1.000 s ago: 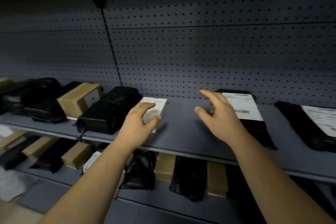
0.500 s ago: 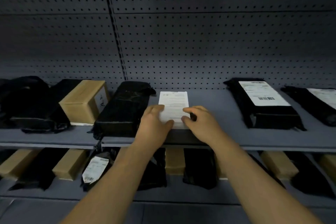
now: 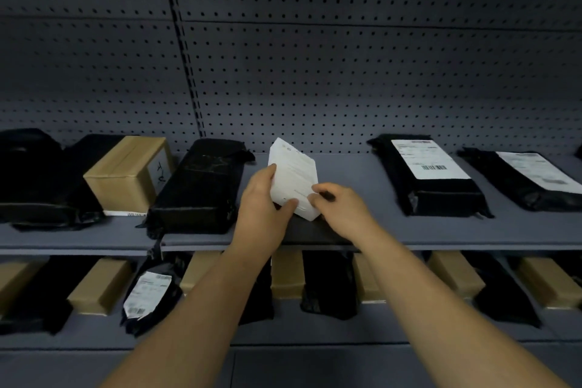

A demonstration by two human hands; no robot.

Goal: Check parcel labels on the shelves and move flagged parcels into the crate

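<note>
Head view: shelf (image 3: 516, 230), black parcel (image 3: 201, 186) just left of the left hand (image 3: 261, 201), labelled black parcel (image 3: 431, 179) well right of the right hand (image 3: 341, 209). White parcel (image 3: 296, 176), flat on the shelf a moment ago, now tilted up between the hands, probably for label reading. Left hand grips its left edge; right hand pinches its lower corner.

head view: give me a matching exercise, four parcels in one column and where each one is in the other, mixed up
Things
1 white parcel
2 handwritten box
3 barcode parcel
4 labelled bag

Places
A lower shelf, left
B tilted, gripped by left hand and right hand
C upper shelf, right of the hands
D upper shelf, left of the hands

Pairs: 1-B, 2-D, 3-C, 4-A
</note>
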